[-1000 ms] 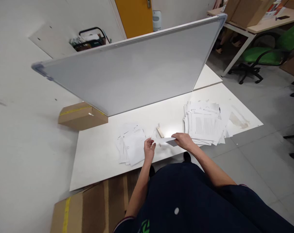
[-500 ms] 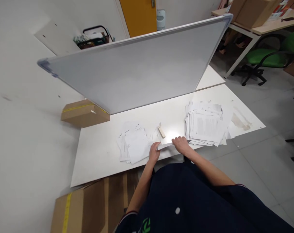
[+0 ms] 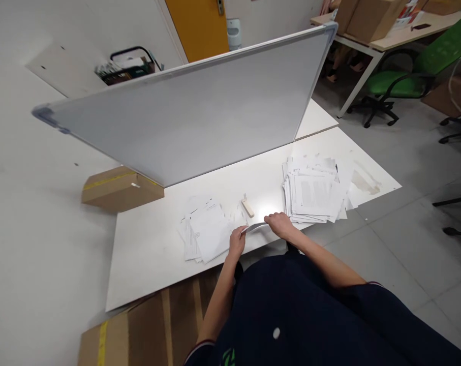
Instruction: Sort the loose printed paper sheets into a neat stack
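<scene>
At the front edge of the white table [image 3: 139, 264], my left hand [image 3: 237, 243] is closed on one end of some white paper [image 3: 255, 226]. The other end is pinched in my right hand [image 3: 279, 224]; I cannot tell how many sheets there are. The paper is held nearly edge-on, slightly bent. Just beyond it lies a small cream-coloured, bar-shaped thing [image 3: 247, 207] with paper scraps near it. A loose pile of papers [image 3: 209, 231] is left of my left hand. To the right of my right hand sits a larger, uneven stack of printed papers [image 3: 312, 193].
A large whiteboard [image 3: 200, 112] stands along the table's back. One cardboard box [image 3: 123, 190] is at the left end, with larger cartons [image 3: 146, 325] below the front edge. Farther right are a green chair [image 3: 398, 86] and another desk [image 3: 382, 41], with a person's feet beneath it.
The view has shifted, so the table and board sit farther left. The paper between my hands has tilted and now bends a little. Both hands still hold it.
</scene>
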`<state>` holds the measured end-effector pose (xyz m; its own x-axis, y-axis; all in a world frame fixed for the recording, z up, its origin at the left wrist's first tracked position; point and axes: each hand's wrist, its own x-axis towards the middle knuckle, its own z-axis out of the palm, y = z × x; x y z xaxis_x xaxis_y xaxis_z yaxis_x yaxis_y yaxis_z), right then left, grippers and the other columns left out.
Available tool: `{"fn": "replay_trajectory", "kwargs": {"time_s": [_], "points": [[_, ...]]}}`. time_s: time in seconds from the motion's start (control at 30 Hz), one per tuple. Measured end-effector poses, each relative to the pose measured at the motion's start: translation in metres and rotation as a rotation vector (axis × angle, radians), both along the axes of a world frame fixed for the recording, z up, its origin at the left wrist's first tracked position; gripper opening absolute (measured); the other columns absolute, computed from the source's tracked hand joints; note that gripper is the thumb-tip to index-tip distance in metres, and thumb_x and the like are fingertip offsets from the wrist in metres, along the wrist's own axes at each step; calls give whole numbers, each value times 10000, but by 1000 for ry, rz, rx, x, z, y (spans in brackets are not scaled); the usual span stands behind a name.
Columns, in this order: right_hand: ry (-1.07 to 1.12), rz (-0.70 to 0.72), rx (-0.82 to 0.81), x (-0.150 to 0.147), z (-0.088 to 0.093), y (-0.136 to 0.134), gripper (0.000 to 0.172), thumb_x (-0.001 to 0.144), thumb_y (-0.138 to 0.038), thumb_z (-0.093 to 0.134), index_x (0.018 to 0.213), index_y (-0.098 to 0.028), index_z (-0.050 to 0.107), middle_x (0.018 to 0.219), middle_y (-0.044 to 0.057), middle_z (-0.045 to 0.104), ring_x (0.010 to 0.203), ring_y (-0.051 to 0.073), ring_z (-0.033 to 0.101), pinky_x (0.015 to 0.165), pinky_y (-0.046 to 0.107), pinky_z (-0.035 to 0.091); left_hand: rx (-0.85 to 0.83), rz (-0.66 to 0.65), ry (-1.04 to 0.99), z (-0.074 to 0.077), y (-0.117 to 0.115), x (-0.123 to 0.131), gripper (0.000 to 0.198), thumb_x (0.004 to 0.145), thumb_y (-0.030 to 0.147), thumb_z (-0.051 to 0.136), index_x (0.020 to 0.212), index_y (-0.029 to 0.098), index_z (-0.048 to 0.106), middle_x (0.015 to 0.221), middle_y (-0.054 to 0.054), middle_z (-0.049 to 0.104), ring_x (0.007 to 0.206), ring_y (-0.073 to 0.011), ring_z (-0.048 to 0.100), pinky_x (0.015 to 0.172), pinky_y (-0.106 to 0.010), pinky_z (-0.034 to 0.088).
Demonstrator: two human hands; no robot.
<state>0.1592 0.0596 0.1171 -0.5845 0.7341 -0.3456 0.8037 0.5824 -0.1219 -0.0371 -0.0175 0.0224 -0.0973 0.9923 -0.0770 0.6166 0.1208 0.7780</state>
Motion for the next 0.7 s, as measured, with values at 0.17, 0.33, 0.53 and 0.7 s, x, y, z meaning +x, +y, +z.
{"fn": "replay_trajectory", "kwargs": {"time_s": [0.17,0.33,0.53,0.7], "points": [[146,-144,19,21,0,3,235,870,-176,342,986,-197,545,878,83,621,809,180,547,661,255,321,-13,77,-48,20,7,10,273,822,349,429,919,192,631,932,-64,648,899,-192,573,814,-330,430],[426,-388,-89,56,-18,12,255,865,-277,337,1000,-210,543,900,49,626,803,171,553,642,228,348,-4,131,-196,39,16,25,299,813,411,428,898,195,617,893,-45,649,865,-170,580,785,-280,429],[368,-812,-471,97,-62,21,166,722,-205,480,791,-123,606,830,92,641,754,183,568,611,224,374,-123,235,-117,30,20,21,325,821,312,413,1078,178,558,940,-81,633,853,-177,576,779,-307,430],[367,-909,-619,101,-84,10,181,689,-210,497,764,-93,612,799,116,653,677,178,588,532,219,393,-169,201,34,9,14,15,391,806,200,391,1184,182,488,1046,-100,581,944,-196,544,847,-343,403]]}}
